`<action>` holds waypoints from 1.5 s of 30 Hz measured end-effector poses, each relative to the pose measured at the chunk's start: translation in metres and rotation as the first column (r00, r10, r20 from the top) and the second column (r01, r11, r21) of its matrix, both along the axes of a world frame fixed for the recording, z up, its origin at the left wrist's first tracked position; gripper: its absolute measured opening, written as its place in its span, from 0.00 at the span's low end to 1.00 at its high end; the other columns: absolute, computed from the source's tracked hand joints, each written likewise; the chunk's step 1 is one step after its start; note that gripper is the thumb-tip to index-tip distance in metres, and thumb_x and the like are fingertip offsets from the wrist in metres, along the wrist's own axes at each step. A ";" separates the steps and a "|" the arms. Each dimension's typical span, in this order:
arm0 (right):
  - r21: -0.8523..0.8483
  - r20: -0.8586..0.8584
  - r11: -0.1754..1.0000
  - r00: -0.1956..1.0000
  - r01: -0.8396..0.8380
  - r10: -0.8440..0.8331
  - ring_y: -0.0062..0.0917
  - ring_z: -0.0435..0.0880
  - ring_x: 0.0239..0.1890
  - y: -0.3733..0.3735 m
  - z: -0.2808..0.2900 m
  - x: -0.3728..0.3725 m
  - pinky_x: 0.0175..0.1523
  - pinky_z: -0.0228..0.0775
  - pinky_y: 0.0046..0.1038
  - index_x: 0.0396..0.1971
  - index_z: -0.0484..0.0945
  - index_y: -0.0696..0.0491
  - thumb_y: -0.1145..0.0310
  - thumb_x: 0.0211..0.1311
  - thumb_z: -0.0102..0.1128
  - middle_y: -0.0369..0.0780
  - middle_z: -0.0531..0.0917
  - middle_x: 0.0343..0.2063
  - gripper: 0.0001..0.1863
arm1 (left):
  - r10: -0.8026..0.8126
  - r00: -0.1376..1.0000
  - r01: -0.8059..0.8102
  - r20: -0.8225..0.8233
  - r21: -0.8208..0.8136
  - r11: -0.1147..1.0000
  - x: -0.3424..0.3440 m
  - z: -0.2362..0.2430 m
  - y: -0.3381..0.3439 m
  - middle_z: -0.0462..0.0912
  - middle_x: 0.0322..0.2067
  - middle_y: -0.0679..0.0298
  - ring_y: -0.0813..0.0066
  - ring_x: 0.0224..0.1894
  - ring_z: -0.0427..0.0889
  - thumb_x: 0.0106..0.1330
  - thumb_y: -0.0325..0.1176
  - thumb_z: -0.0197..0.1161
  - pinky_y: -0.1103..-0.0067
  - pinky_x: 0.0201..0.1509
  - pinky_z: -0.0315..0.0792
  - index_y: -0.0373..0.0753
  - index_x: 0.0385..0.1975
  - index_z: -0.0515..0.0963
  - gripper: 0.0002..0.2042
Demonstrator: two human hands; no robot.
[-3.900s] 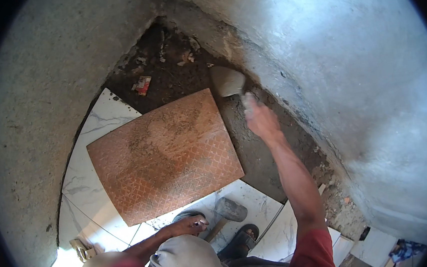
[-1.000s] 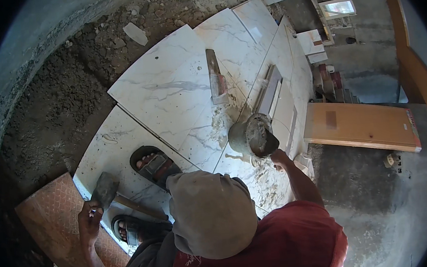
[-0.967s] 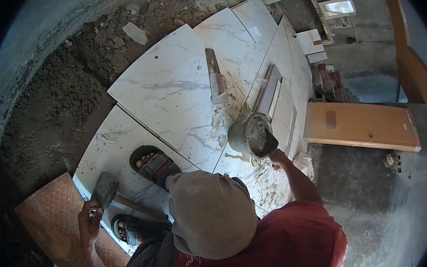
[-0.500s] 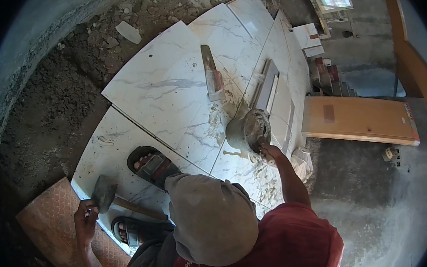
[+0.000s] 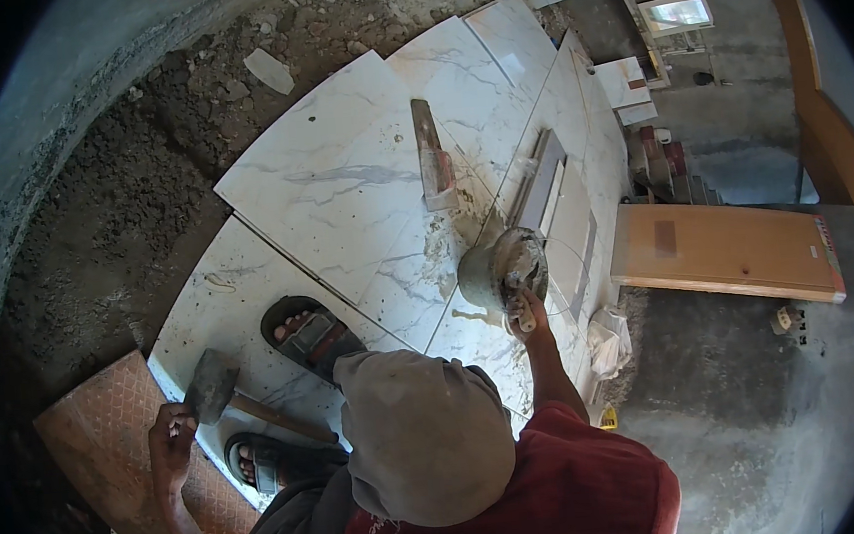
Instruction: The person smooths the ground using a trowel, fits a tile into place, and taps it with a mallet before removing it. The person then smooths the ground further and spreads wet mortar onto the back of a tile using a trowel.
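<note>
In my right hand (image 5: 530, 317) is the light wooden handle of a trowel (image 5: 525, 307), its blade dipping into a grey mortar bucket (image 5: 483, 275). The bucket stands on white marbled tiles (image 5: 336, 189) and holds wet grey mix. My left hand (image 5: 171, 438) is low on the left, its fingers curled beside the dark head of a mallet (image 5: 212, 386). Whether those fingers grip anything is hidden. The mallet's wooden handle lies along the tile between my sandaled feet (image 5: 307, 334). A long, mortar-smeared trowel (image 5: 430, 156) lies flat beyond the bucket.
Loose dark soil and rubble (image 5: 112, 211) border the tiles at left. A patterned reddish-brown board (image 5: 108, 423) lies beside my left arm. Grey tile strips (image 5: 537, 178) rest right of the bucket, near an orange-brown panel (image 5: 727, 248) and a crumpled plastic bag (image 5: 609, 343).
My right hand has drawn in a little toward me and turned with the trowel at the bucket's rim. The left hand and mallet keep their place. The whole view has shifted slightly.
</note>
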State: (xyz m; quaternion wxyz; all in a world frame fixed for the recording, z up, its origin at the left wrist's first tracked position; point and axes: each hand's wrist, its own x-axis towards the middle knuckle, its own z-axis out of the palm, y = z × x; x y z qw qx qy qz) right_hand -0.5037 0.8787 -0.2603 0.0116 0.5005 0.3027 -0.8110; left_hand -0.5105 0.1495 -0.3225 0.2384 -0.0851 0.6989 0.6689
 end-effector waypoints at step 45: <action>0.738 0.455 0.407 0.843 -0.538 0.288 0.29 0.76 0.24 -0.051 -0.010 -0.071 0.25 0.66 0.33 0.36 0.75 0.45 0.54 0.58 0.50 0.37 0.78 0.25 0.13 | 0.075 0.571 -0.232 -0.818 -0.073 0.970 -0.264 0.251 -0.042 0.79 0.30 0.61 0.72 0.30 0.77 0.63 0.51 0.59 0.72 0.35 0.71 0.38 0.44 0.73 0.21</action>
